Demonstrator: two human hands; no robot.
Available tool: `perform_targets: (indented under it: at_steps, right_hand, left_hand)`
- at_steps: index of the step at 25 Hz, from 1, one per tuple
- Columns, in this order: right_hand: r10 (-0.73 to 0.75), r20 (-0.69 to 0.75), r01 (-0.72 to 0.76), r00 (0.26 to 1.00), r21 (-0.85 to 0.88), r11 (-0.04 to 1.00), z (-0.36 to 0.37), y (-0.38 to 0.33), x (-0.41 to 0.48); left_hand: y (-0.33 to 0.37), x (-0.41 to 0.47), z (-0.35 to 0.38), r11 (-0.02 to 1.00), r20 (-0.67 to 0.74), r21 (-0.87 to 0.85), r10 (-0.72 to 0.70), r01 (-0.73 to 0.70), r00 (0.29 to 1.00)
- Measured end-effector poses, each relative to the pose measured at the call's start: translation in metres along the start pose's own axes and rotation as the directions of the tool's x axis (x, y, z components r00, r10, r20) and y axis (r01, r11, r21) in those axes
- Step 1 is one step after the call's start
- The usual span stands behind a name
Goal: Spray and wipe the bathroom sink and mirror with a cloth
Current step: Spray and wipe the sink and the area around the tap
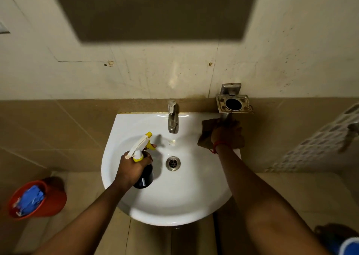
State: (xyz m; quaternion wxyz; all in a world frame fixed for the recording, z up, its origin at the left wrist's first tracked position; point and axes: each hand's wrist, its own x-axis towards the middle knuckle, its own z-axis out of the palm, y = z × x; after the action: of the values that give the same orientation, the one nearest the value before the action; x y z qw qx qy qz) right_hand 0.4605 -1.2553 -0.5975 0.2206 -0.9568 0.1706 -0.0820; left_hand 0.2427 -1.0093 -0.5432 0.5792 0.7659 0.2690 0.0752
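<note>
White porcelain: the sink (174,202) fills the middle of the view, its bowl looking bare and glossy, drain (173,163) at the centre, metal tap (172,116) standing at the back rim.
Left hand: the left hand (132,169) is wrapped around the neck of the spray bottle (142,165), fingers closed on it, one finger out at the yellow trigger; the nozzle points across the bowl towards the tap.
Bottle position: held over the left half of the bowl, dark body hanging below the fist, not resting on the porcelain as far as I can tell.
Right hand: the right hand (225,136) presses down on the brown cloth (206,136), fingers bunched into the fabric at the sink's back right corner, just under the metal wall holder (234,103).
Cloth position: on the right rim, partly draped off the edge against the tiled wall.
Mirror: the dark panel (155,11) high on the wall is probably the mirror, but it is too blurred to be sure; both hands are well below it.
Step in hand: I judge this as the sink stage, spraying the bowl while the cloth works the rim.
Next move: it likely calls for a squeeze of the trigger at the tap side, then the cloth swept down into the bowl and round the drain.
Watch for: the tap base and the corner under the holder, tight spots for a bunched cloth.
Off to the side: a red bucket (52,200) with blue cloths sits on the floor, lower left.
</note>
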Motion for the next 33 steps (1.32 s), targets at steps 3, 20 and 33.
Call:
perform_targets:
  at_steps: [3, 20, 33]
  right_hand:
    - [-0.258, 0.022, 0.257, 0.966, 0.038, 0.966, 0.035, -0.029, -0.056]
    - [-0.925, 0.162, 0.912, 0.343, 0.181, 0.369, 0.029, -0.027, -0.034]
    - [0.098, 0.518, -0.231, 0.85, 0.199, 0.952, -0.084, 0.09, -0.123]
  left_hand:
    - [-0.003, 0.0, -0.016, 1.0, -0.035, 0.006, 0.001, -0.001, 0.999]
    - [-0.003, -0.017, -0.018, 0.994, -0.006, 0.037, 0.101, -0.101, 0.995]
    - [0.017, -0.091, 0.016, 0.988, 0.181, 0.139, 0.036, -0.062, 0.983]
